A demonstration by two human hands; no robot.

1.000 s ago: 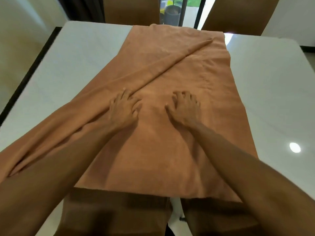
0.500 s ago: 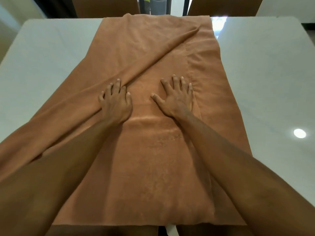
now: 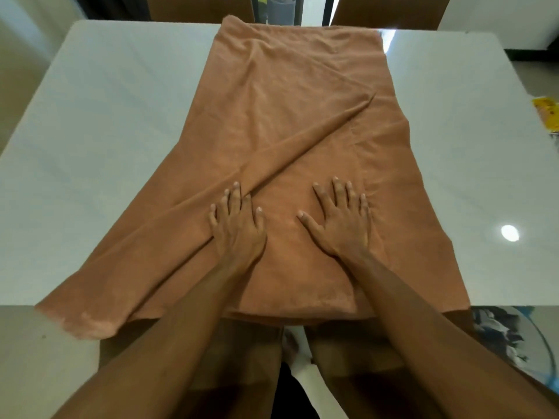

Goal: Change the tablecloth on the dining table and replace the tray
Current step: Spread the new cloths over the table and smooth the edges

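Observation:
An orange-brown tablecloth [image 3: 290, 116] lies lengthwise down the middle of the glossy white dining table [image 3: 106, 131]. A long diagonal fold runs across it from the near left corner up to the right. My left hand [image 3: 237, 225] rests flat on the near end of that fold, fingers spread. My right hand [image 3: 340, 220] presses flat on the cloth just to the right, fingers apart. Neither hand grips anything. The cloth's near left corner hangs over the table's front edge. No tray is in view.
Two brown chair backs [image 3: 199, 7] stand at the table's far side, with a dark window frame between them. A yellow item [image 3: 549, 111] lies at the right edge. A patterned blue object [image 3: 511, 337] sits low on the right beside the table.
Both hands went from curled to flat with fingers spread on the cloth. The view has pulled back and more of the table's near edge shows.

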